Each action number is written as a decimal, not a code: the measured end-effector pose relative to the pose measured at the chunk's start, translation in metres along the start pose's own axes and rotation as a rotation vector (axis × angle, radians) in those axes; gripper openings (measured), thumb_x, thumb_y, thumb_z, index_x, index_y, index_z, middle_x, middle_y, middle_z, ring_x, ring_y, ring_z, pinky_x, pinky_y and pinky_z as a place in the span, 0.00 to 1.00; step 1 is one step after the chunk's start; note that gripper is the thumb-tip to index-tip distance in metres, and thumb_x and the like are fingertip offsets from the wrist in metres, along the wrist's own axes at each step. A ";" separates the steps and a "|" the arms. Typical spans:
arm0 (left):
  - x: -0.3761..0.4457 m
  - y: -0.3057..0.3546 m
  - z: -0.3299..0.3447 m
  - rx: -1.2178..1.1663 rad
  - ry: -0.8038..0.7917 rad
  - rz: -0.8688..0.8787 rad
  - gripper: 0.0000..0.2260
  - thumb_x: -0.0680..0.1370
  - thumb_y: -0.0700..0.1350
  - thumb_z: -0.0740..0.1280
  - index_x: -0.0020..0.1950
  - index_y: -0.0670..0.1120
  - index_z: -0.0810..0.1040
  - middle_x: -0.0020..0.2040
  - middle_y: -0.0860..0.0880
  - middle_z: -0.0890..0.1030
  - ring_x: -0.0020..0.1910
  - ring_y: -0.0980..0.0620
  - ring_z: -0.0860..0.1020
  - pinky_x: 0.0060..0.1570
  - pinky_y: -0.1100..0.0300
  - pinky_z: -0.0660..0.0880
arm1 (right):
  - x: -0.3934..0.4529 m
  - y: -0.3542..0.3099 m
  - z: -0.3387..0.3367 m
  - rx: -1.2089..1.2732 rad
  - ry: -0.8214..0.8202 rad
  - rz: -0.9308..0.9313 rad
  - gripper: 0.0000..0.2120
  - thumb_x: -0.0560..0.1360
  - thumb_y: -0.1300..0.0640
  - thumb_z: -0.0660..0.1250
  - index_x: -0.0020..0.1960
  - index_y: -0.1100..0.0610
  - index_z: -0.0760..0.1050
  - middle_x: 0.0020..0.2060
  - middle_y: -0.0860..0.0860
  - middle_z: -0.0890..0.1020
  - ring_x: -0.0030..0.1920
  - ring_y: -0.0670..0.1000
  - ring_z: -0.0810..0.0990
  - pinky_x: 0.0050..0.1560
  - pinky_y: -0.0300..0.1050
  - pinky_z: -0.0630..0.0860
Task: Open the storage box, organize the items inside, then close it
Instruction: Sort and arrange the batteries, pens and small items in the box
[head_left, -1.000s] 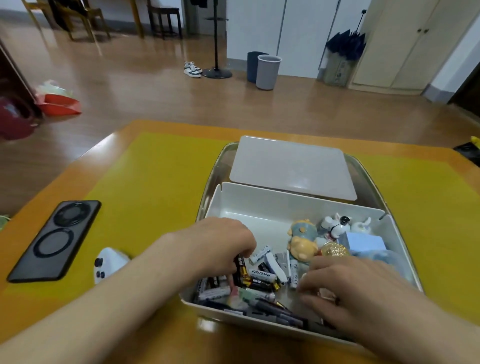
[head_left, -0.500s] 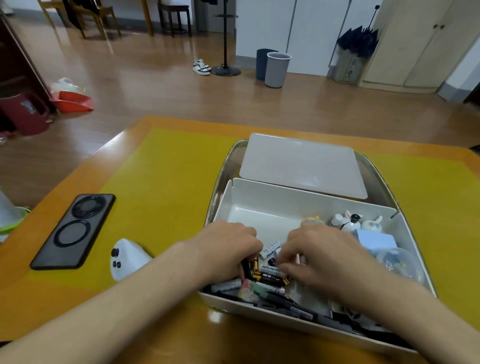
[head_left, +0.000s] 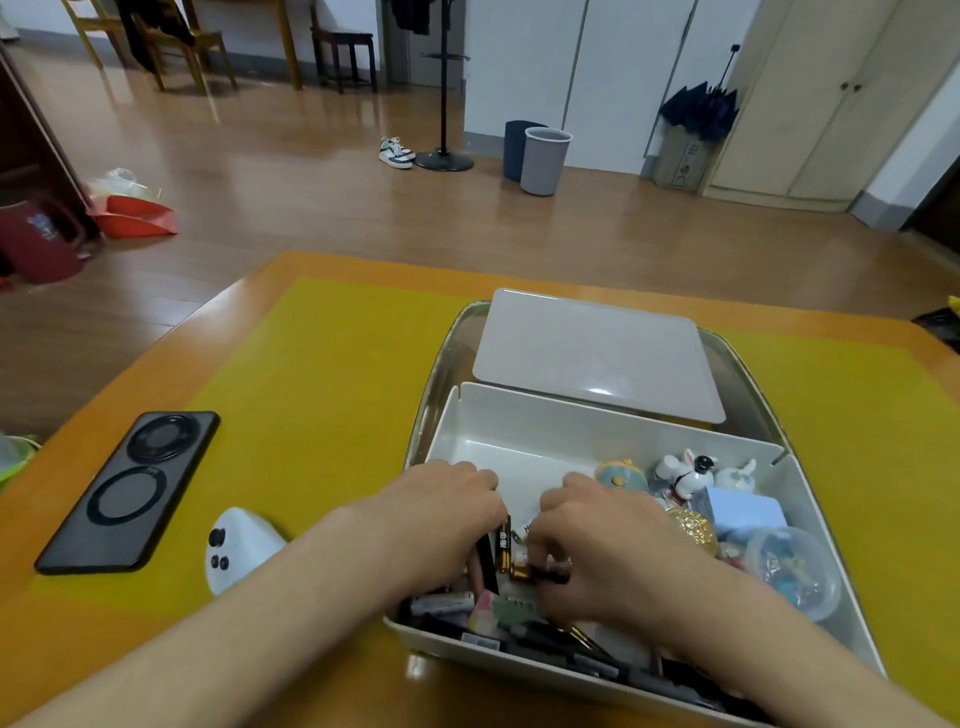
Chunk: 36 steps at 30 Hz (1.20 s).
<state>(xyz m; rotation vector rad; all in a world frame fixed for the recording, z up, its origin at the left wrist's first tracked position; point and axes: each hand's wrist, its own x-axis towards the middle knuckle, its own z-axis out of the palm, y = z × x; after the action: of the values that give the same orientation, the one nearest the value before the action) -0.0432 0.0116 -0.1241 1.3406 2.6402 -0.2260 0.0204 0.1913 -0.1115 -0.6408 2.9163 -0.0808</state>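
Storage box (head_left: 524, 441) sits open on the table, lid (head_left: 597, 353) lying flat just behind it. Your left hand (head_left: 447, 512) and right hand (head_left: 597, 540) are both down among the batteries (head_left: 505, 543), fingers curled in; whether either actually grips one, you can't tell from here. Batteries are likely small, hard, smooth and prone to roll, so pinch each mid-barrel. Figurines (head_left: 685, 473) look fragile; lift them by the body.

A black phone (head_left: 130, 491) lies beside a white controller (head_left: 236, 548).

Print on the batteries (head_left: 505, 543) is too blurred to read.
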 end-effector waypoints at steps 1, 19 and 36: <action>0.001 -0.002 -0.001 -0.015 0.005 -0.025 0.04 0.78 0.43 0.67 0.52 0.48 0.77 0.47 0.50 0.71 0.45 0.50 0.71 0.37 0.56 0.65 | -0.001 0.007 -0.005 0.063 0.030 0.047 0.09 0.69 0.41 0.68 0.45 0.44 0.78 0.42 0.42 0.76 0.48 0.44 0.70 0.36 0.45 0.67; 0.033 -0.003 -0.013 0.068 0.312 0.017 0.21 0.72 0.64 0.69 0.53 0.48 0.78 0.48 0.51 0.74 0.49 0.50 0.71 0.44 0.55 0.66 | -0.044 0.054 -0.020 0.576 0.308 0.431 0.11 0.70 0.52 0.66 0.51 0.42 0.81 0.32 0.40 0.82 0.30 0.41 0.78 0.29 0.31 0.66; 0.057 -0.022 -0.007 0.248 0.230 -0.079 0.10 0.76 0.51 0.67 0.54 0.49 0.80 0.53 0.49 0.80 0.57 0.46 0.73 0.58 0.55 0.62 | 0.056 0.039 0.021 0.316 0.258 0.567 0.10 0.69 0.45 0.71 0.49 0.45 0.78 0.47 0.47 0.82 0.51 0.55 0.81 0.43 0.46 0.70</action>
<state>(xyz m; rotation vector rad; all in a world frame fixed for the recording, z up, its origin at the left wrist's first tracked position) -0.0949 0.0447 -0.1286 1.4119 2.9399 -0.4494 -0.0423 0.2025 -0.1435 0.2677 3.0973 -0.5740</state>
